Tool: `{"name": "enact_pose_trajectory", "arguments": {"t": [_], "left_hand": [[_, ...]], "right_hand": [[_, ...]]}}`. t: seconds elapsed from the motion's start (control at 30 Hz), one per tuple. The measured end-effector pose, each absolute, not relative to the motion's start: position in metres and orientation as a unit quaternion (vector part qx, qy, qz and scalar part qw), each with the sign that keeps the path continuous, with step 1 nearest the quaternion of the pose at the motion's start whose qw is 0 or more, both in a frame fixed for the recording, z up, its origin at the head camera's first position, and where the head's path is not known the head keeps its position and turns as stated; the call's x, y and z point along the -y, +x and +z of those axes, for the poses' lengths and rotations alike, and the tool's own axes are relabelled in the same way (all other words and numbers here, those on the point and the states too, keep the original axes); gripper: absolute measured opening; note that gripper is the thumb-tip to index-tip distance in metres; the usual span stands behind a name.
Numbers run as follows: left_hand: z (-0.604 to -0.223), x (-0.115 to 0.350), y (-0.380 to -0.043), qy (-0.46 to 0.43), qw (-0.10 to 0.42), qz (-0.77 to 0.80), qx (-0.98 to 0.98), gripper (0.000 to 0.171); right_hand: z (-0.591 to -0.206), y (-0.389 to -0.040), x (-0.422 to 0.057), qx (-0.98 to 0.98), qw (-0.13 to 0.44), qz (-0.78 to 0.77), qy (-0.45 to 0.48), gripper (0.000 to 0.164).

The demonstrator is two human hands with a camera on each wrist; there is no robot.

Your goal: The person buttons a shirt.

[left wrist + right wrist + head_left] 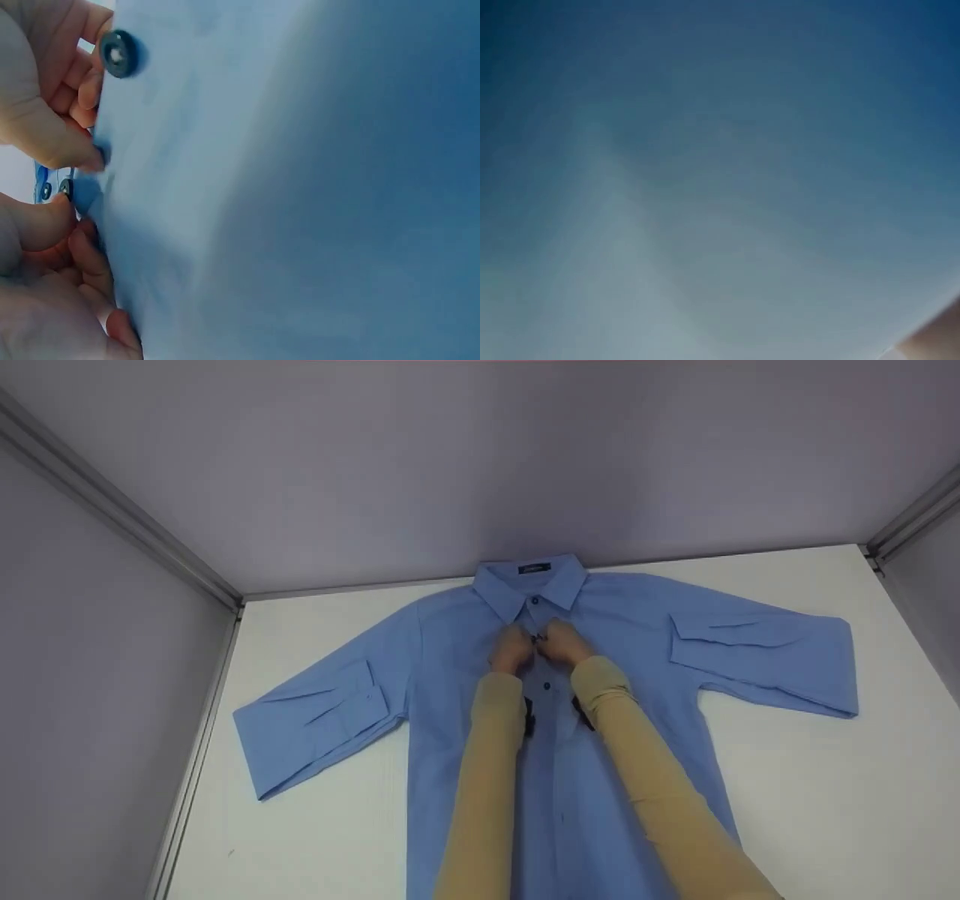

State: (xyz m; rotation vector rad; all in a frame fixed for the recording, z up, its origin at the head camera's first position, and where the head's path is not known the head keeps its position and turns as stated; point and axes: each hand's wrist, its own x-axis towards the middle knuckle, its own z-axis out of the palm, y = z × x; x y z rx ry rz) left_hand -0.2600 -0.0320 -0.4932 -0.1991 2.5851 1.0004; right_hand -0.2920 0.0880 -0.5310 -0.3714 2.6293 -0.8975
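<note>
A light blue button-up shirt (630,735) lies front up, its collar (491,589) at the far side. Just below the collar, my left hand (512,647) pinches the front edge, its thumb against a dark button (66,187) in the left wrist view. Close beside it, my right hand (564,643) grips the other side of the front opening between thumb and curled fingers. One dark button (535,600) shows at the neck, and another (547,686) sits nearer me than the hands. Blurred blue cloth (720,187) fills most of the right wrist view.
Under the shirt is a white table (315,840). Both sleeves are folded back, the left one (315,727) and the right one (765,660). A grey wall (375,472) stands behind the collar, with side panels left and right. Dark wrist devices (529,718) sit by the forearms.
</note>
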Motion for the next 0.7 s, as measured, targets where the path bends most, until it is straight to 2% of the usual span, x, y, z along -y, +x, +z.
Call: {"name": "enact_pose_trajectory", "arguments": {"t": [0.07,0.17,0.2,0.3,0.47,0.57,0.7], "left_hand": [[-0.492,0.032,-0.260,-0.075,0.185,0.360,-0.911,0.028],[-0.492,0.032,-0.261,-0.083,0.184,0.361,-0.910,0.029],[-0.492,0.032,-0.261,-0.085,0.183,0.361,-0.911,0.030],[-0.493,0.031,-0.263,-0.096,0.180,0.363,-0.909,0.032],[-0.492,0.028,-0.261,-0.113,0.180,0.363,-0.907,0.029],[-0.490,0.027,-0.258,-0.114,0.175,0.360,-0.909,0.023],[-0.488,0.027,-0.255,-0.109,0.172,0.355,-0.912,0.020]], "right_hand": [[-0.577,-0.317,-0.098,-0.916,0.141,-0.337,-0.166,0.028],[-0.630,-0.350,-0.112,-0.902,0.155,-0.368,-0.166,0.026],[-0.633,-0.353,-0.115,-0.890,0.165,-0.391,-0.167,0.025],[-0.592,-0.334,-0.112,-0.869,0.220,-0.428,-0.113,0.024],[-0.501,-0.283,-0.101,-0.835,0.260,-0.479,-0.076,0.027],[-0.484,-0.272,-0.100,-0.822,0.264,-0.499,-0.074,0.031],[-0.480,-0.270,-0.099,-0.825,0.259,-0.498,-0.061,0.032]]}}
